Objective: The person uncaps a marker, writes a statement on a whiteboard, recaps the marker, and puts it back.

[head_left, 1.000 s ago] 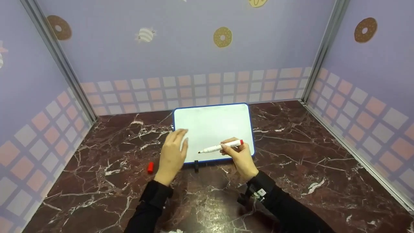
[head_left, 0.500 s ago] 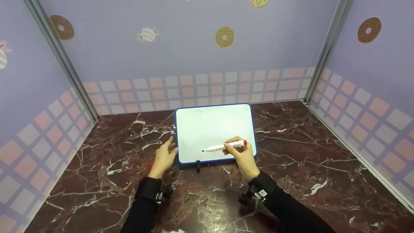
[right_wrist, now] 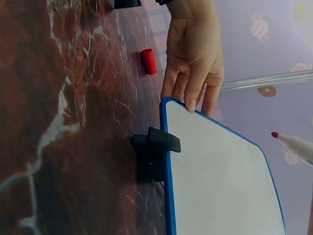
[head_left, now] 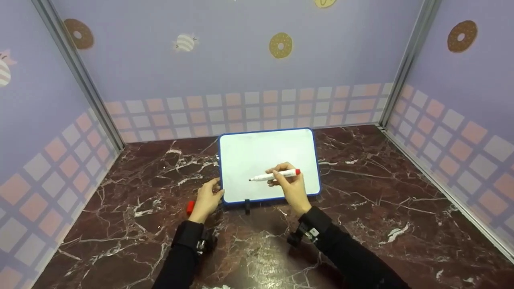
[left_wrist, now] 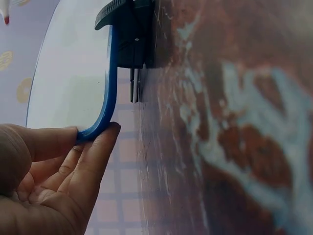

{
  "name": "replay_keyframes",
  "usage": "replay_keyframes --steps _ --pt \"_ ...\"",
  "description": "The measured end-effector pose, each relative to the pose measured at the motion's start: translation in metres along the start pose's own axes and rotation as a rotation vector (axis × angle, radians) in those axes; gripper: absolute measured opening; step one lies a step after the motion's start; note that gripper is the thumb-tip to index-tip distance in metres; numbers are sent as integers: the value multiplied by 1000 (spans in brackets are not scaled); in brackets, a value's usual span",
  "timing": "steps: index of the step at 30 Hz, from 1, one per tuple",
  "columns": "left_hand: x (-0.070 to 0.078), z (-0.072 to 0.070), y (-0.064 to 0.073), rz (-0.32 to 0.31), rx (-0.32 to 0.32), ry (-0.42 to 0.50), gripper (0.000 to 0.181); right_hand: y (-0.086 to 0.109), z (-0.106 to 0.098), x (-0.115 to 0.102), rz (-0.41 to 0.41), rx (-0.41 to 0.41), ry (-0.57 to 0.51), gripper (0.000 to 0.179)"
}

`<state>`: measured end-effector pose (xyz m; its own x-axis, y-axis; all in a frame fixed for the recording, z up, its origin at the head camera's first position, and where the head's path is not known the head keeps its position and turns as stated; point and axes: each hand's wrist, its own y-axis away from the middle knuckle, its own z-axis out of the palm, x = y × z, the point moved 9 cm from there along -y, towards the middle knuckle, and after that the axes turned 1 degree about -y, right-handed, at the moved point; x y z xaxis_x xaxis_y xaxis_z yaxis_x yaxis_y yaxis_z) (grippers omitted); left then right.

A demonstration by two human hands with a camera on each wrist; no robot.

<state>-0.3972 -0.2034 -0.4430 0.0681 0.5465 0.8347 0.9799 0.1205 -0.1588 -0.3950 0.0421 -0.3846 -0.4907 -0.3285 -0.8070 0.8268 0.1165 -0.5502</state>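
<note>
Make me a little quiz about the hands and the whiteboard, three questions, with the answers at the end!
1. Pick one. What is the right hand holding?
A) a sponge
B) a white marker
C) a spoon

2. True or false: the red cap is on the table, off the marker.

3. Fill in the blank: the left hand pinches a corner of the blue-rimmed ____.

Key: 1. B. 2. True. 3. Whiteboard.
</note>
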Motion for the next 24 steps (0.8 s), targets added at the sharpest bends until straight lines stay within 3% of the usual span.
replay_keyframes --steps 6,12,17,24 --pt "1 0 1 5 -4 3 44 -16 25 1 -105 -59 113 14" --pt "-1 0 0 13 4 -18 41 -35 37 15 -154 -1 274 11" --pt "-2 1 0 10 -4 0 42 -44 45 8 -172 50 308 18" --pt "-1 0 -1 26 2 10 43 -52 59 -4 -196 35 352 23"
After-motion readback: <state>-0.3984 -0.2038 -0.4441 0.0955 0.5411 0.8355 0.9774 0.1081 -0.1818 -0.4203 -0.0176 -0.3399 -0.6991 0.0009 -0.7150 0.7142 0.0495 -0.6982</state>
